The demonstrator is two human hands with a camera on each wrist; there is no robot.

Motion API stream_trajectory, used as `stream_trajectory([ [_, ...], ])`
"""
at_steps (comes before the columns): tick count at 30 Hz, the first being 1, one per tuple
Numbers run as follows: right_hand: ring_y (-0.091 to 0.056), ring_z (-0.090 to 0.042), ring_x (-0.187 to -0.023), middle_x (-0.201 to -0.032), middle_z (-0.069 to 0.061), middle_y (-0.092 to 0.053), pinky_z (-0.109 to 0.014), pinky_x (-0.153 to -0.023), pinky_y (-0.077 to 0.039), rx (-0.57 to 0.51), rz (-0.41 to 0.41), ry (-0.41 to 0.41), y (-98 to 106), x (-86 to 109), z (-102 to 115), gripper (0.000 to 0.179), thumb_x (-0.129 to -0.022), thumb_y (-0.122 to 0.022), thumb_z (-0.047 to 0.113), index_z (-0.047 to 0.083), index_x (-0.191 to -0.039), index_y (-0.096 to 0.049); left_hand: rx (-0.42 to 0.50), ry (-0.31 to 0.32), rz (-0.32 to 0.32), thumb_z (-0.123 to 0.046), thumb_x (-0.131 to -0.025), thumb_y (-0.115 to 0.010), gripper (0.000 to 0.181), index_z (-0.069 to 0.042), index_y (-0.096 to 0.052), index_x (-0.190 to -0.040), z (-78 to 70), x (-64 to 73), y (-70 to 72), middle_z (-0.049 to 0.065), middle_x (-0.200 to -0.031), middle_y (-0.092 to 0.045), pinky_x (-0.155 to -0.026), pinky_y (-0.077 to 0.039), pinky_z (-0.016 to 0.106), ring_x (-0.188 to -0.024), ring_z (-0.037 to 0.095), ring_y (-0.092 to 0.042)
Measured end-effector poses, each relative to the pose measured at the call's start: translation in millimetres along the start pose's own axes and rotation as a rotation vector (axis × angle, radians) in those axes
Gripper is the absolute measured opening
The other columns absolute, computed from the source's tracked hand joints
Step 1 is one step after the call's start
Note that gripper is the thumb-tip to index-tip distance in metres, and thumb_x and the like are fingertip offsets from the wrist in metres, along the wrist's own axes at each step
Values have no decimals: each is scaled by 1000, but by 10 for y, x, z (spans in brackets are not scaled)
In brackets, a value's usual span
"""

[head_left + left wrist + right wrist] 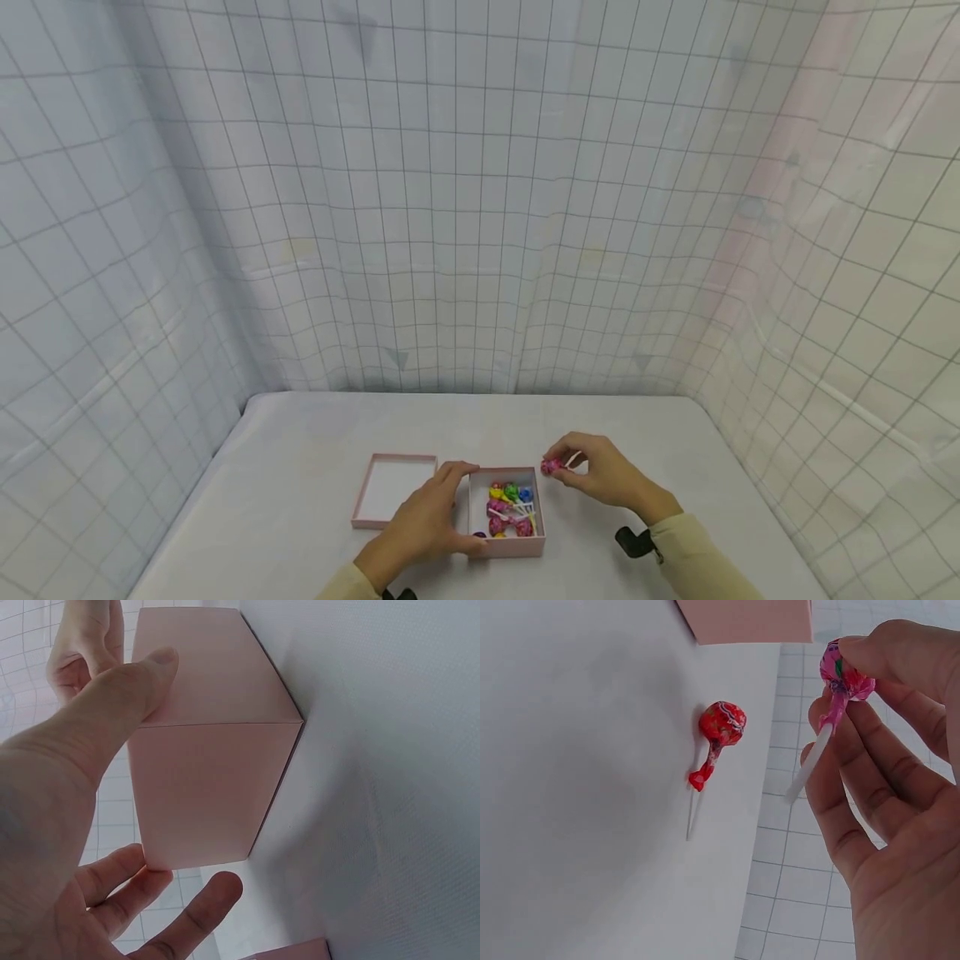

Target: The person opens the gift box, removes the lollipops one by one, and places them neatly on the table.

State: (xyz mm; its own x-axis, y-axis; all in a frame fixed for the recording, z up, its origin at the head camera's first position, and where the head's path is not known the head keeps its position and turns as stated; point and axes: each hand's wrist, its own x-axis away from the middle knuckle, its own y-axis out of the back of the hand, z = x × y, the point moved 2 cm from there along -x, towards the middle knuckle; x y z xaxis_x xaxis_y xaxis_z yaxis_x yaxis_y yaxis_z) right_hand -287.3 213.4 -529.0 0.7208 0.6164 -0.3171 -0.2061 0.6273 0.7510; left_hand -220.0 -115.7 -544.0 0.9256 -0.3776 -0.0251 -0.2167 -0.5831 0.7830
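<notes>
Your right hand [603,477] pinches a pink lollipop [551,466] by its head, just right of the box [517,547] — fingertips nearly together. Your left hand [426,518], spread wide, grips the box's left side — best press lightly; walls may flex.

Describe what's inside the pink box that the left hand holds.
Wrapped lollipops, including pink, yellow, green, blue and dark purple ones. The near wall of the pink box partly covers the nearest ones, and anything beneath the visible candies is hidden.
</notes>
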Motion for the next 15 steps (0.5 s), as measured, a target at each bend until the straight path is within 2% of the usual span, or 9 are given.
stream_trajectory([
  [7, -74, -2, -105, -122, -3, -87, -28, -91, -67, 3, 21, -53, -62, 17, -114, 22, -105, -86, 7, 9, -126, -82, -10, -4, -10, -51, -74, -112, 114, -15, -54, -166, -10, -12, 5, 16, -170, -57, -114, -61, 71, -139, 43, -72],
  [15, -73, -2, -102, -123, -4, -84, -28, -93, -69, -20, 41, -66, -101, 64, -195, 25, -102, -87, 1, 9, -125, -81, 9, 2, 2, -51, -75, -112, 115, -16, -53, -166, 14, -19, -31, 16, -171, -56, -115, -60, 73, -143, 45, -70],
])
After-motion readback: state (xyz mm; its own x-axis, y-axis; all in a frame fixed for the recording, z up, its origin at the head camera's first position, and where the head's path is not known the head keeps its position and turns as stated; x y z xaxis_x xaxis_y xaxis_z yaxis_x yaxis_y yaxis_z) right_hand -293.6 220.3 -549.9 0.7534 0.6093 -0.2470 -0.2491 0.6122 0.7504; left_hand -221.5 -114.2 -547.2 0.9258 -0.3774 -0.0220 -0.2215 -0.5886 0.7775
